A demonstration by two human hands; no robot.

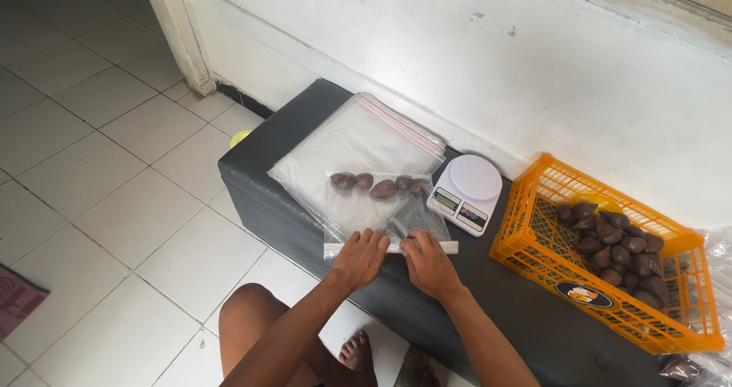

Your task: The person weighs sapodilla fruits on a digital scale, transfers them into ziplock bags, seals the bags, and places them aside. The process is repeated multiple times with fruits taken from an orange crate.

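We press both hands on the zip strip of one clear bag [385, 215] lying on the dark surface [526, 311]. Our left hand [360, 256] and right hand [428, 263] rest side by side, fingers flat on the seal, not curled round it. Five brown fruits [383, 189] sit in a row inside that bag. Beneath it lies a stack of empty bags [358, 139]. One white scale [467, 192] stands just beside, then one orange crate [610, 253] of many more fruits.
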